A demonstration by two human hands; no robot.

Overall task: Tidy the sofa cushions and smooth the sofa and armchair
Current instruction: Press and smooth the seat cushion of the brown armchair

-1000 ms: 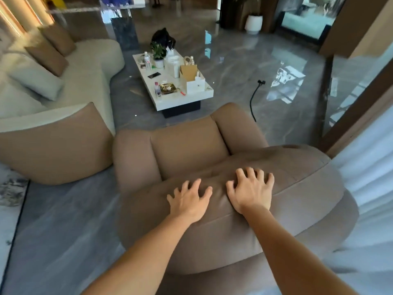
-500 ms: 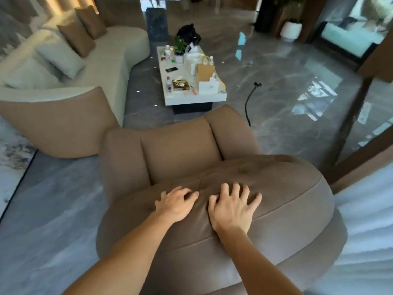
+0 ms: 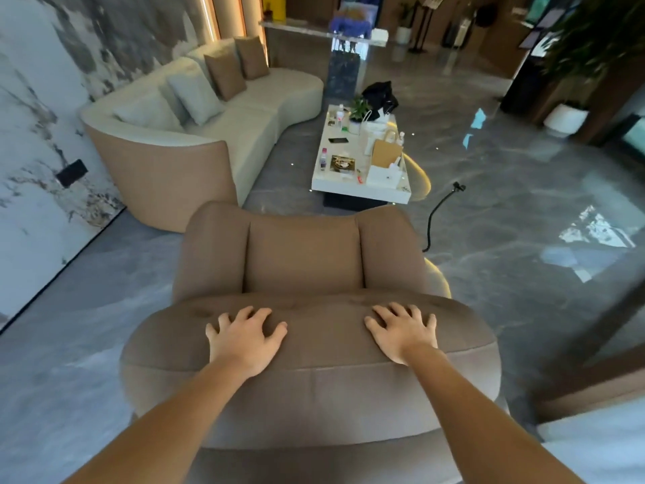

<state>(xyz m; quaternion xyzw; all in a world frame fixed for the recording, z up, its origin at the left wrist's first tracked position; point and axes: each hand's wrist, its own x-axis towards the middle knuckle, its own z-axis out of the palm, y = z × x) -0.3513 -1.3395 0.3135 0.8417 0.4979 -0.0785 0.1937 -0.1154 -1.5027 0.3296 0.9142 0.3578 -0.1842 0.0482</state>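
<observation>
I stand behind a brown armchair (image 3: 303,260) and look down over its padded backrest. My left hand (image 3: 246,335) lies flat on the left part of the backrest top, fingers spread. My right hand (image 3: 405,331) lies flat on the right part, fingers spread too. Neither hand holds anything. Beyond the chair at the left stands a curved cream sofa (image 3: 251,110) with a tan outer shell. On it lean two pale cushions (image 3: 193,92) and two brown cushions (image 3: 225,73), all propped against the sofa back.
A white coffee table (image 3: 349,185) stands past the armchair, loaded with paper bags, bottles, a phone and a small plant. A black cable (image 3: 432,221) trails over the glossy grey floor at the right. A marble wall runs along the left; a potted plant stands far right.
My hands have slid apart along the backrest top, from side by side at its middle to its left and right parts. My view has swung left and up, showing more of the sofa.
</observation>
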